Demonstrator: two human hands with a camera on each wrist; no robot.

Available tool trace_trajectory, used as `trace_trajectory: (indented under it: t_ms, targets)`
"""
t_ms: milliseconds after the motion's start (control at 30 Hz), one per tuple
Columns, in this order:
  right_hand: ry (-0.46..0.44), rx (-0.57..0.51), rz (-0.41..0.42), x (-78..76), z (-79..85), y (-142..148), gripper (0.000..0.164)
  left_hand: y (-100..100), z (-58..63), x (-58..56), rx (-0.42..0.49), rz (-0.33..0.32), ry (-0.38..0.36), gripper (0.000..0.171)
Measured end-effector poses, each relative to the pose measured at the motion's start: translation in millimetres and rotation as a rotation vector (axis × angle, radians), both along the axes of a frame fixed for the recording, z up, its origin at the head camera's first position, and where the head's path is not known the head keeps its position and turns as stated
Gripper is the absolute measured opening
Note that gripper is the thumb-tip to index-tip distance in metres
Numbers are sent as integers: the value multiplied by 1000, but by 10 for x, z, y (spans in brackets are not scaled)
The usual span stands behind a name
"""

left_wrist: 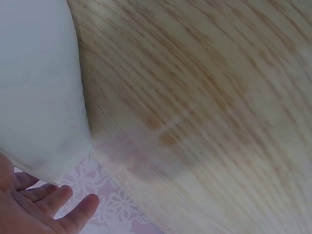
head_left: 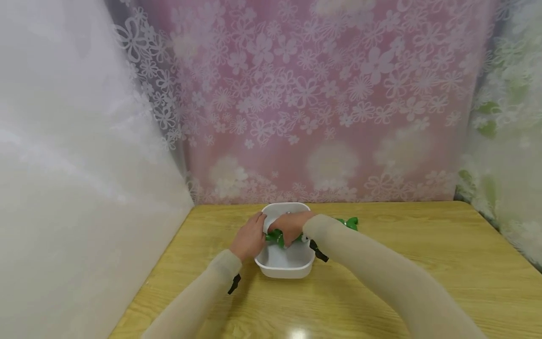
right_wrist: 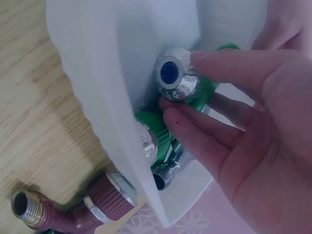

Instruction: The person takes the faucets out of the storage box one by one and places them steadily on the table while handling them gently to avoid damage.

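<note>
A white plastic basin [head_left: 284,272] stands on the table, with green-and-silver taps inside it. My right hand [head_left: 292,226] reaches into the basin; thumb and fingers pinch a green tap [right_wrist: 202,95] by its silver end. A second green tap [right_wrist: 155,129] and a threaded metal end [right_wrist: 163,178] lie below it, near the basin wall. My left hand [head_left: 251,238] holds the basin's left rim. In the left wrist view the fingers [left_wrist: 80,212] of that hand spread past the edge, and its thumb is hidden.
A dark red tap [right_wrist: 78,214] with a brass thread lies on the wooden table [head_left: 372,292] outside the basin. Another green piece [head_left: 351,223] shows beyond my right sleeve. A pink flowered curtain [head_left: 322,103] hangs behind the table, and a white sheet [head_left: 76,165] on the left.
</note>
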State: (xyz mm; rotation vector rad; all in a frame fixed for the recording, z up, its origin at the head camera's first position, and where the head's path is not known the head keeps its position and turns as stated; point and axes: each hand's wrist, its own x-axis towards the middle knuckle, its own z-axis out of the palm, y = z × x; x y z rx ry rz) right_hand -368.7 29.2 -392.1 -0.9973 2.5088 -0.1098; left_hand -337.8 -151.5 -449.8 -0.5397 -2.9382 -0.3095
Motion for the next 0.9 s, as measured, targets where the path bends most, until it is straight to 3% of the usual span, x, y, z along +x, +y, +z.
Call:
trace_trajectory:
  t_ms: [200, 333, 500, 733, 900]
  targets:
    - [-36, -5, 66, 33, -15, -63, 44, -8, 20, 17, -17, -12, -16, 52]
    - [-59, -17, 67, 71, -20, -108, 35, -19, 31, 29, -21, -10, -19, 51]
    - [-66, -7, 58, 115, -6, -133, 34, -33, 39, 37, -15, -14, 6, 50]
    - [-43, 11, 97, 149, -22, -143, 45, -31, 51, 45, -26, -9, -4, 51]
    - [-67, -29, 95, 160, -12, -129, 37, -26, 53, 35, -37, -10, 7, 51]
